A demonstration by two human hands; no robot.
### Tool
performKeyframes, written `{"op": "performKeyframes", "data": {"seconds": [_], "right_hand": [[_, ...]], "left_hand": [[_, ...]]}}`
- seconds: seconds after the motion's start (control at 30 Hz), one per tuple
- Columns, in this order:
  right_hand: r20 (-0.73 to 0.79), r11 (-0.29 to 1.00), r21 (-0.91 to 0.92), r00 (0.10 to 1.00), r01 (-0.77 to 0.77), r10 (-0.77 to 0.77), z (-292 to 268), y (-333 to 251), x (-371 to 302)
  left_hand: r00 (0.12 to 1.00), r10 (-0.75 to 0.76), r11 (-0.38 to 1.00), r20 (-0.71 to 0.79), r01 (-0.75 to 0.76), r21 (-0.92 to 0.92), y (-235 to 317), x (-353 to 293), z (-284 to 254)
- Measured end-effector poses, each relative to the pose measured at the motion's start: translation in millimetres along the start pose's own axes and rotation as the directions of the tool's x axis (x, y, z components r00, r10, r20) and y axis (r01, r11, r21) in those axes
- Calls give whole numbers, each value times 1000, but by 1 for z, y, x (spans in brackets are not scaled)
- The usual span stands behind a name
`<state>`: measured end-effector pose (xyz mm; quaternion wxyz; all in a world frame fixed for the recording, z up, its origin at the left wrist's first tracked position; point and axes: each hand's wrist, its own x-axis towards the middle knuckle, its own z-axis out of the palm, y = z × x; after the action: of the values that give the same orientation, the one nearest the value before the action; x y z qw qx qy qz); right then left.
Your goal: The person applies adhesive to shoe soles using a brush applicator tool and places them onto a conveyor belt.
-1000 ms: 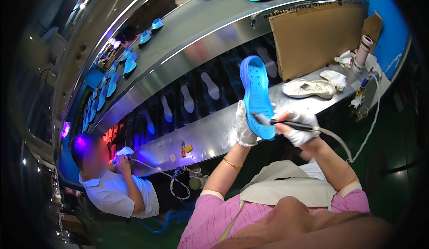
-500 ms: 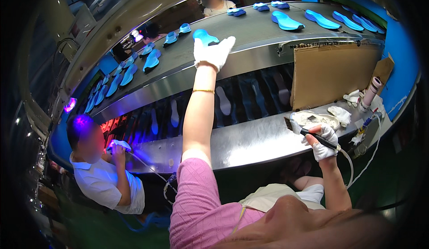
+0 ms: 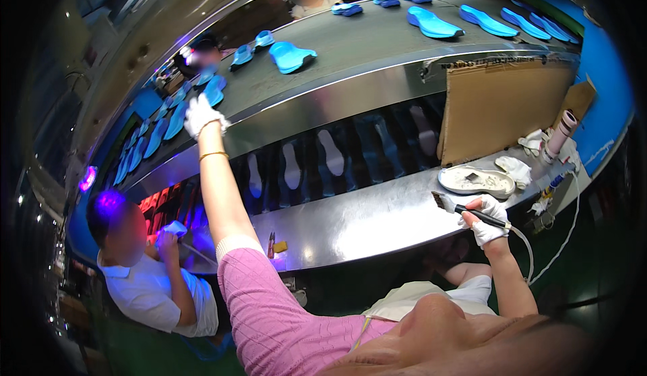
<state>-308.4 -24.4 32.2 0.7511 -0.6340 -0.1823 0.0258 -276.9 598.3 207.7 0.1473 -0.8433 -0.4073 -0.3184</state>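
Note:
My left hand [image 3: 204,116], in a white glove, reaches over the conveyor's near edge with fingers stretched out. It is beside a blue shoe sole [image 3: 214,91] and another blue sole [image 3: 175,121]; whether it touches either is unclear. Another blue sole [image 3: 291,58] lies on the dark conveyor belt [image 3: 364,42] to the right of that hand. My right hand [image 3: 486,219], gloved with bare fingertips, is closed round a black-handled brush [image 3: 480,215] with a pale hose at its end. The brush's bristles are above the metal ledge, near a white sole-shaped tray [image 3: 477,188].
A cardboard sheet [image 3: 509,109] leans at the right, near a pink roll [image 3: 561,133] and white cloths [image 3: 515,171]. Small red-handled pliers [image 3: 271,244] and a yellow block [image 3: 280,246] lie on the metal ledge [image 3: 350,224]. A co-worker [image 3: 148,268] is at the left; others are beyond the belt.
My left hand has let go of a blue sole, which now lies on the belt, and has moved left toward other soles. My right hand still holds the brush, nearly in place.

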Motion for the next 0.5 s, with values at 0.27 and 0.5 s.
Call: {"op": "performKeyframes", "data": {"seconds": [0.27,0.5], "right_hand": [[37,994,-14,993,-113,113,15,6,-5],[134,993,33,985,-110,105,15,-4,-6]], "left_hand": [[1000,16,994,-14,-14,109,0,3,4],[980,172,138,-99,-124,-983,-4,-83,-61]]}}
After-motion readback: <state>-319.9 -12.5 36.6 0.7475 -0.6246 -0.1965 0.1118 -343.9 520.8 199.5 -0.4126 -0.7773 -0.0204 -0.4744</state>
